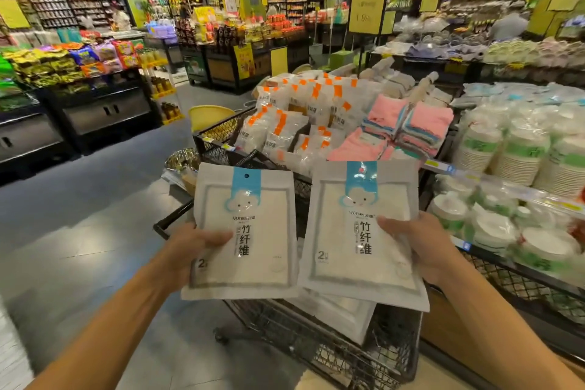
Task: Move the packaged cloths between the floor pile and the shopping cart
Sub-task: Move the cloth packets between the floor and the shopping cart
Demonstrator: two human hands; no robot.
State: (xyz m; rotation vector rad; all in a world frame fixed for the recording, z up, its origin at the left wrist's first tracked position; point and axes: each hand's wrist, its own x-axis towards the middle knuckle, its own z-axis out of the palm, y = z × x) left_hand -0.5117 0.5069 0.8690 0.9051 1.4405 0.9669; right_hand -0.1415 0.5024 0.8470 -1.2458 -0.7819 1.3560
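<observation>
I hold two white cloth packages with blue tops side by side above the black wire shopping cart (316, 348). My left hand (193, 247) grips the left package (253, 237) at its left edge. My right hand (421, 241) grips the right package (357, 231) at its right edge. Beneath them, more white packages (342, 313) lie inside the cart basket. No floor pile is in view.
A display bin ahead holds orange-labelled packs (304, 117) and folded pink cloths (408, 127). Stacked paper cups and plates (519, 161) fill the shelf at right. A metal bowl (182, 160) sits beside the cart. Grey aisle floor (95, 215) opens to the left.
</observation>
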